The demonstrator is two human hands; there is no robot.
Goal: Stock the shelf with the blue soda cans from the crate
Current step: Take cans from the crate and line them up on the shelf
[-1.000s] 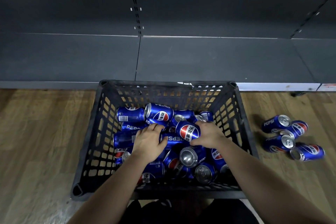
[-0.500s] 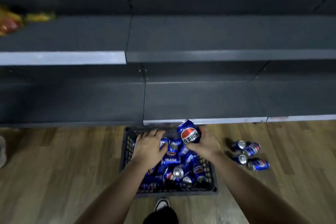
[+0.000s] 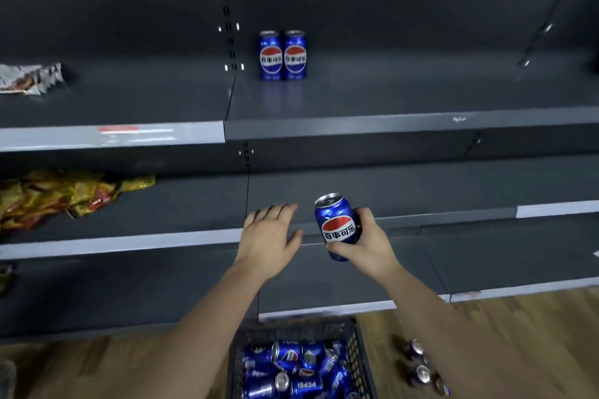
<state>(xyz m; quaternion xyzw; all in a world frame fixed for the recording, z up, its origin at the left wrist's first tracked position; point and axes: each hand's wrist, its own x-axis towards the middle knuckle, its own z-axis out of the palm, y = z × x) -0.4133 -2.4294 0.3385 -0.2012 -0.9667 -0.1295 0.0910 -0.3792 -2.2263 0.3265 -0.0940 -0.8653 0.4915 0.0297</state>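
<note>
Before us, the dark shelf unit (image 3: 389,100) fills the view, with two blue cans (image 3: 282,55) upright and touching on its upper board. Below sits the crate (image 3: 360,354), holding jumbled cans (image 3: 288,363). Our left hand (image 3: 269,236) hovers flat and empty. Our right hand (image 3: 369,246) wraps a blue can (image 3: 337,223), upright, raised above the crate. We judge this the carry. Next: lift it and set it beside the pair.

Left forearm (image 3: 201,317) entered from 7 o'clock and pointed toward 1 o'clock. The left hand (image 3: 269,236) lay palm down and empty, fingers straight and together, thumb spread toward 2 o'clock. Right forearm (image 3: 453,324) entered from 5 o'clock and pointed toward 10 o'clock. The right hand (image 3: 366,243) gripped an upright can (image 3: 337,223), fingers curled behind, thumb across its lower front.
</note>
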